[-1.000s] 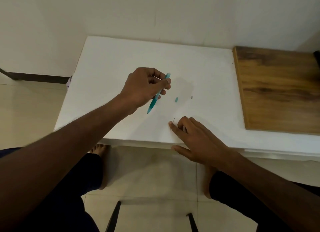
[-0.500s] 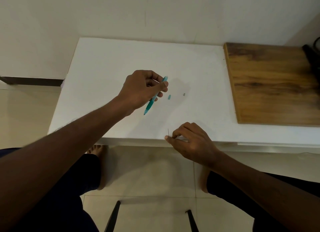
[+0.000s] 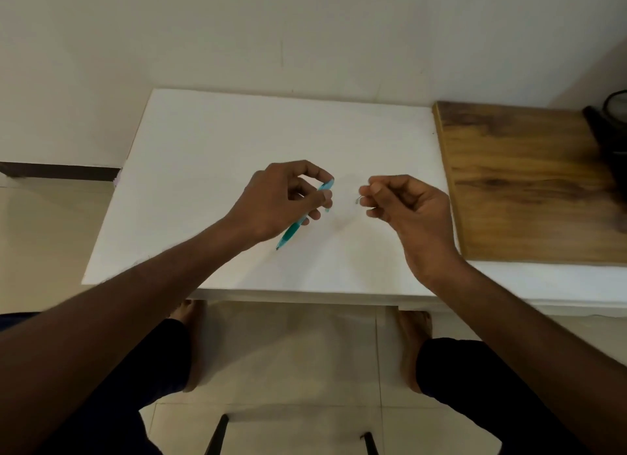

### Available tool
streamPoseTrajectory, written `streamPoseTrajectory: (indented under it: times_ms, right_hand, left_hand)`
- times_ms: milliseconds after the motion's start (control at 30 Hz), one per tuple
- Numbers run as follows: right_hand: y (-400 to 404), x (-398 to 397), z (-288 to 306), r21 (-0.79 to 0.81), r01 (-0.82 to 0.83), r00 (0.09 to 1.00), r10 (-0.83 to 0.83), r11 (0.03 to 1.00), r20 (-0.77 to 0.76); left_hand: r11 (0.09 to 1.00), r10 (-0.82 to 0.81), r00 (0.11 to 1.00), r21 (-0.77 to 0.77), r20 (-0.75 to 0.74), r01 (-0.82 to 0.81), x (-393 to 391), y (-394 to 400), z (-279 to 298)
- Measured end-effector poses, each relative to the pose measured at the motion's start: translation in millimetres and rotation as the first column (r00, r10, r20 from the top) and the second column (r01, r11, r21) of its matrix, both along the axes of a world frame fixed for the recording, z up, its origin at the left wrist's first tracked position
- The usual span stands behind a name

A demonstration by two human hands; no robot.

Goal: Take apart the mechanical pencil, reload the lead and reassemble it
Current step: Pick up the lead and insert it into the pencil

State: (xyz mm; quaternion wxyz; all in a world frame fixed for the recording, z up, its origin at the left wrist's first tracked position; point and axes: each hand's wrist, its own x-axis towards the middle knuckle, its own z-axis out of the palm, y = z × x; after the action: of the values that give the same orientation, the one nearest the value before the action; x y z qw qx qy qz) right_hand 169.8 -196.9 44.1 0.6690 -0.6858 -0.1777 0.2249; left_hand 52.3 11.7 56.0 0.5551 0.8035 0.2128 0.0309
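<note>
Teal mechanical pencil (image 3: 303, 216), held aloft over the middle of the white table (image 3: 217, 156), its barrel slanting from upper right to lower left with the dark writing tip pointing toward the near edge. No brand, label or lettering can be read on the barrel or anywhere else in view. The left hand (image 3: 283, 200) grasps the barrel near its upper end, thumb and fingers curled around it; the upper end shows just past the fingertips. The right hand (image 3: 403, 205) is raised at about the same height, a short gap to the right of the pencil, fingers drawn in and pinched; a small pale sliver (image 3: 358, 199) shows at its fingertips, too small and blurred to identify, so whether it is a lead cannot be told.

The table top around both hands is bare white surface, with open room toward the wall, toward the left edge and toward the near edge. On the right the white surface meets a wooden board (image 3: 529, 183) whose left edge runs just beside the right hand. A dark object (image 3: 610, 128) sits at the far right corner of the board, cut off by the frame. No container is visible. Below the near edge the tiled floor (image 3: 298, 352), two bare feet and dark-clad knees appear.
</note>
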Motion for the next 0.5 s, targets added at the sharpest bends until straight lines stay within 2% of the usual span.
streamPoseTrajectory:
  times_ms: [100, 200, 500]
  right_hand:
    - [4.0, 14.4, 11.9, 0.121, 0.056, 0.986, -0.036, 0.991, -0.163]
    - [15.1, 17.1, 17.8, 0.155, 0.012, 0.986, 0.014, 0.988, -0.167]
    - [41.7, 4.4, 20.0, 0.079, -0.028, 0.99, 0.038, 0.996, -0.133]
  left_hand:
    - [0.999, -0.022, 1.0, -0.027, 0.02, 0.022, -0.3, -3.2, -2.6]
    - [0.999, -0.009, 0.998, -0.045, 0.058, 0.012, 0.2, -6.1, -4.5]
    - [0.995, 0.026, 0.99, -0.097, 0.14, -0.013, -4.1, -2.3, -4.5]
